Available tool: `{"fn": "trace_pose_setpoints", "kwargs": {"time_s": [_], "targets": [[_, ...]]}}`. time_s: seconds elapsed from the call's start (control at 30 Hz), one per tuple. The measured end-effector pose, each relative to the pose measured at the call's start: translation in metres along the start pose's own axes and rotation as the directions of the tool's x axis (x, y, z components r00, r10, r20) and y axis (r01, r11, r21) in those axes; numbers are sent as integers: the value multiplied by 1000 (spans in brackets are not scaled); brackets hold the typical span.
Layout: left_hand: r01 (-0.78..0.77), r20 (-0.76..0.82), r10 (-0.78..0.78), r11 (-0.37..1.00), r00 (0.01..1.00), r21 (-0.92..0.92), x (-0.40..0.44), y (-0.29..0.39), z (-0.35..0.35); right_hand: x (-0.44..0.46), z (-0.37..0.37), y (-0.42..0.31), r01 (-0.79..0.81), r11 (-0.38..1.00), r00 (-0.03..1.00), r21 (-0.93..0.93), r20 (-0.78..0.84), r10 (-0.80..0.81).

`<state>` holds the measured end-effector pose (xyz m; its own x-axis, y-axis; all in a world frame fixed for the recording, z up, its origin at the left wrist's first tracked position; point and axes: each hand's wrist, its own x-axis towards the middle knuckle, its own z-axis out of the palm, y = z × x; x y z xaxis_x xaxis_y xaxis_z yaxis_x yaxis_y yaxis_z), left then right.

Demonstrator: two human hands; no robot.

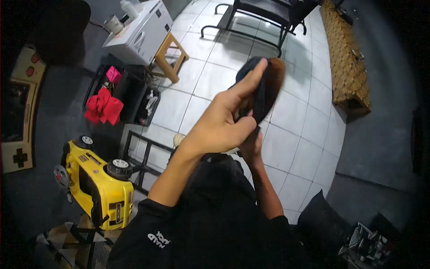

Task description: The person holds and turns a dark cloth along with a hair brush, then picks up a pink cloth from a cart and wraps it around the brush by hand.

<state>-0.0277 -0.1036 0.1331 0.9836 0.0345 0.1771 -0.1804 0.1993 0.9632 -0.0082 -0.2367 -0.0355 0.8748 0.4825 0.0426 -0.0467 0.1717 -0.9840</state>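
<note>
While both forearms extend forward from a black shirt, the left hand occupies the upper, more exposed position and the right hand sits beneath it, partly hidden. The left forearm runs diagonally from the lower left of the view; the right forearm is steeper, entering from the lower right. One finger of the left hand is extended upward along the handheld item.

The handheld item is located just above the centre of the view, in front of the torso and over the tiled floor. It presents a dark, cloth-like portion on the left and a brown portion along the right edge. The upper end is rounded, and the body tilts to the right at the top. Blur obscures finer detail.

Left hand: narrow, gripping the dark portion, with the thumb bent near the lower end. Right hand: near the lower end of the handheld item; its fingers are largely concealed, so their degree of closure cannot be told.
</note>
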Motion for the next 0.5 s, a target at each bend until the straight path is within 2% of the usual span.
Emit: {"fn": "trace_pose_setpoints", "kwargs": {"time_s": [0.1,0.17,0.2,0.27,0.33,0.37,0.43,0.5], "targets": [[-84,-58,81,995,995,-53,-4,5,-10,2,0,71,8,939,999,-345,50,10],[-146,-129,137,987,982,-65,-11,10,-22,-11,-16,129,-76,760,981,-646,89,174],[-180,-173,168,982,970,-54,-17,13,-31,-19,-28,152,-229,589,889,-775,80,451],[-210,-248,196,977,949,-35,-27,16,-41,-49,-54,192,-246,452,846,-857,37,532],[-181,-298,161,983,941,-40,-39,15,-51,-81,-80,241,-323,357,849,-876,-102,518],[-150,-318,126,987,940,-51,-45,12,-55,-81,-82,235,-468,364,747,-805,-140,650],[-115,-361,82,991,929,-72,-53,11,-58,-80,-85,219,-727,289,482,-623,-163,861],[-107,-395,65,991,916,-84,-58,12,-63,-78,-85,214,-868,392,447,-306,-138,884]]}}
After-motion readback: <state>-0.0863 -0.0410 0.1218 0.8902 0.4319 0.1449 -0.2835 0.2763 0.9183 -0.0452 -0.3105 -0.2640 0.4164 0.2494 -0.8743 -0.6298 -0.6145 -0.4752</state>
